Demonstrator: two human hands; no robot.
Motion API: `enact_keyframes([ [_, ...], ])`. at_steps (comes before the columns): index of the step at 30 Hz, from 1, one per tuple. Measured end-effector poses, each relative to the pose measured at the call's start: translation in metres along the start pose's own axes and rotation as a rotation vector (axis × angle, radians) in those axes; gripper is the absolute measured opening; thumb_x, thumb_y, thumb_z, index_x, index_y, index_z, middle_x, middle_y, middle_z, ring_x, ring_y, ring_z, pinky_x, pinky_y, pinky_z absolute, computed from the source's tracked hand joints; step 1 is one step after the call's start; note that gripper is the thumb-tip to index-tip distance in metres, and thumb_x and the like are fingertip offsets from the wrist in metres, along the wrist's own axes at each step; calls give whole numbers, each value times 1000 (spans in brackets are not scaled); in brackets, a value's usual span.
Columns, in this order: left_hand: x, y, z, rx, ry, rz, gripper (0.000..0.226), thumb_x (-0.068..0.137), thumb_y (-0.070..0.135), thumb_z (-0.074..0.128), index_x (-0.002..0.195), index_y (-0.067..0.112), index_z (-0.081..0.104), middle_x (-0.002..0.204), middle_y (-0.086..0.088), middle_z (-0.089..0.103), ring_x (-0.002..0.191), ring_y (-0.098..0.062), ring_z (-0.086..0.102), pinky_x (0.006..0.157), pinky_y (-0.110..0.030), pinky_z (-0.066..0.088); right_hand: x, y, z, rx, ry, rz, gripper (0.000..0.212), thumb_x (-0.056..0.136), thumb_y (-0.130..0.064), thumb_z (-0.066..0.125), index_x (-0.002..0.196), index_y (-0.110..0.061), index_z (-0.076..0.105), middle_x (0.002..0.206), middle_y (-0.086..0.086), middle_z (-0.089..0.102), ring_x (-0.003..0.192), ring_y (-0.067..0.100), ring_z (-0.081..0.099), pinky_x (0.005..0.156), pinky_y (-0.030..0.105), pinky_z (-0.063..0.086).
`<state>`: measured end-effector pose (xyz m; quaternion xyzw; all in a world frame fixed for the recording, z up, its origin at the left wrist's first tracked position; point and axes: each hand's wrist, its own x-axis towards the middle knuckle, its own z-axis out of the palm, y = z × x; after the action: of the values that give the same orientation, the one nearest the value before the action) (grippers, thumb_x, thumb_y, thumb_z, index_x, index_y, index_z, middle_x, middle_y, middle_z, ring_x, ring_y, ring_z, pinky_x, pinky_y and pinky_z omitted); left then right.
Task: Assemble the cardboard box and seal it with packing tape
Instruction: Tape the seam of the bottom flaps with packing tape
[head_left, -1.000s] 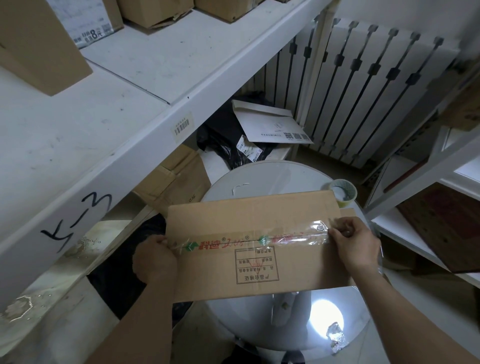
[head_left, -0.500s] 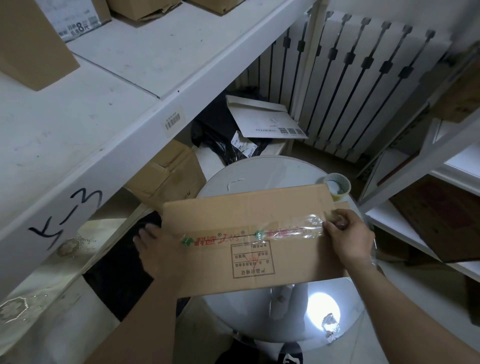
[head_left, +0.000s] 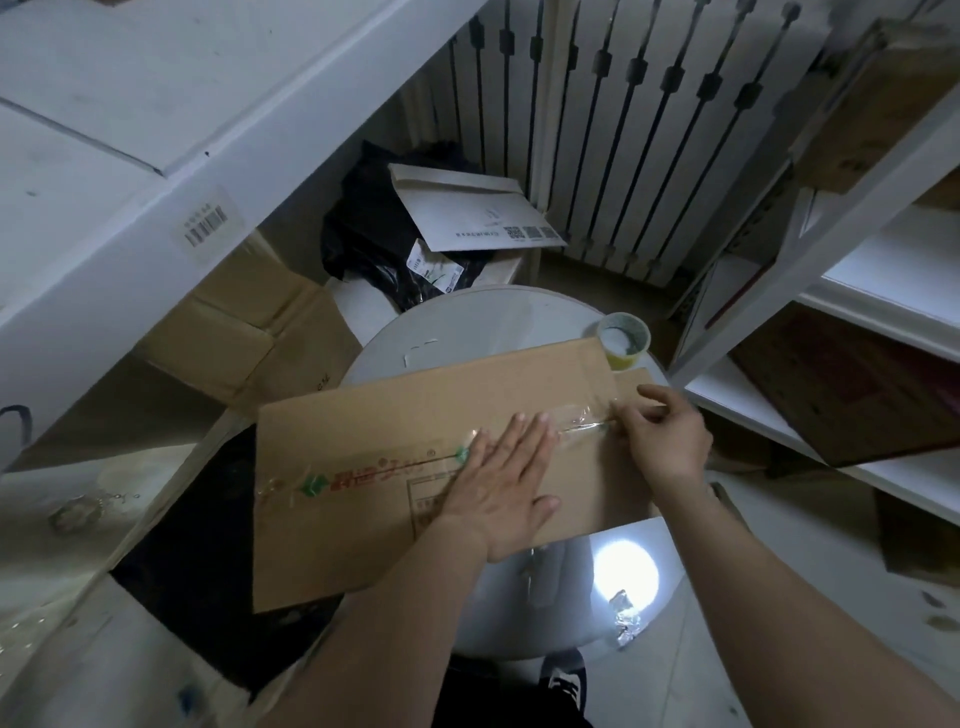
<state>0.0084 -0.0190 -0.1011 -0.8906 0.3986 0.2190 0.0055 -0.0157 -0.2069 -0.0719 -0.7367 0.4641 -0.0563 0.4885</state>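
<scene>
Hands meet on the cardboard box (head_left: 363, 415): the left hand (head_left: 501, 483) lies spread, palm pressing the clear tape strip (head_left: 579, 431) flat; the right hand (head_left: 662, 441), just beside it, pinches the strip's end. Under them the box lies on the white tabletop (head_left: 483, 322); a tape roll (head_left: 622, 340) stands beyond the right hand.

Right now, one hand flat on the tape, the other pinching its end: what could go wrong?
1. The tape looks wrinkled between the left hand and the right hand; smoothing may seal creases in.
2. The box overhangs the table on the left; pressing there could tip it.
3. The tape roll sits by the table's rim behind the box; a nudge could knock it off.
</scene>
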Motion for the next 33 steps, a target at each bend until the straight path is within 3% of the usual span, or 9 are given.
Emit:
enact_keyframes([
  [4, 0, -3, 4, -17, -8, 21, 72, 90, 59, 5, 144, 28, -31, 151, 13, -39, 140, -13, -36, 113, -48, -17, 9, 6, -7, 64, 2, 60, 9, 79, -22, 77, 76, -19, 69, 66, -4, 71, 70, 13, 71, 85, 40, 57],
  [9, -1, -1, 3, -37, 28, 18, 74, 93, 57, 14, 150, 28, -21, 156, 13, -32, 144, -14, -29, 116, -52, -11, 15, 6, -14, -26, -7, 13, 12, 77, -25, 79, 73, -19, 69, 70, -5, 71, 75, 13, 69, 83, 36, 55],
  [13, 6, -1, -6, 32, 86, 36, 78, 89, 58, 32, 154, 23, 7, 162, 2, 8, 147, -27, 8, 113, -56, 0, 25, 4, -21, 12, 3, 29, 14, 76, -19, 81, 78, -16, 68, 74, 0, 71, 65, 11, 69, 77, 33, 58],
  [15, 13, 1, -9, 55, 144, 75, 73, 84, 55, 38, 145, 17, 33, 149, -5, 36, 137, -31, 31, 111, -53, 6, 31, 6, -22, 5, -20, 45, 16, 75, -19, 82, 78, -18, 66, 75, 3, 71, 68, 16, 70, 76, 38, 59],
  [17, 22, 3, -12, 77, 213, 101, 64, 86, 50, 37, 136, 11, 46, 141, -9, 45, 134, -30, 35, 112, -51, 11, 34, 8, -23, 24, -41, 81, 17, 75, -18, 82, 80, -18, 66, 79, 7, 72, 69, 18, 71, 72, 39, 61],
  [19, 31, 8, -16, 77, 201, 143, 67, 89, 45, 28, 144, 8, 37, 152, -10, 33, 143, -28, 20, 118, -50, 6, 35, 10, -23, 75, -55, 115, 17, 75, -16, 82, 82, -17, 66, 84, 9, 72, 69, 19, 72, 66, 34, 60],
  [21, 39, 15, -20, 99, 144, 206, 75, 87, 41, 18, 154, 10, 10, 163, -5, 5, 150, -24, -4, 121, -46, -3, 36, 13, -23, 145, -64, 148, 17, 76, -12, 80, 82, -14, 65, 84, 12, 71, 71, 22, 72, 60, 29, 57],
  [24, 50, 23, -22, 130, 72, 269, 75, 87, 37, 15, 154, 17, -12, 161, 2, -20, 147, -20, -22, 119, -45, -10, 37, 15, -23, 216, -81, 172, 17, 76, -10, 80, 85, -12, 65, 82, 14, 71, 72, 24, 72, 58, 27, 55],
  [33, 58, 25, -15, 107, 74, 242, 77, 87, 39, 24, 155, 21, -6, 161, 8, -19, 148, -16, -16, 119, -48, 0, 48, 28, -10, 474, -174, 397, 17, 79, -6, 76, 82, -12, 61, 74, 8, 64, 60, 17, 60, 60, 27, 50],
])
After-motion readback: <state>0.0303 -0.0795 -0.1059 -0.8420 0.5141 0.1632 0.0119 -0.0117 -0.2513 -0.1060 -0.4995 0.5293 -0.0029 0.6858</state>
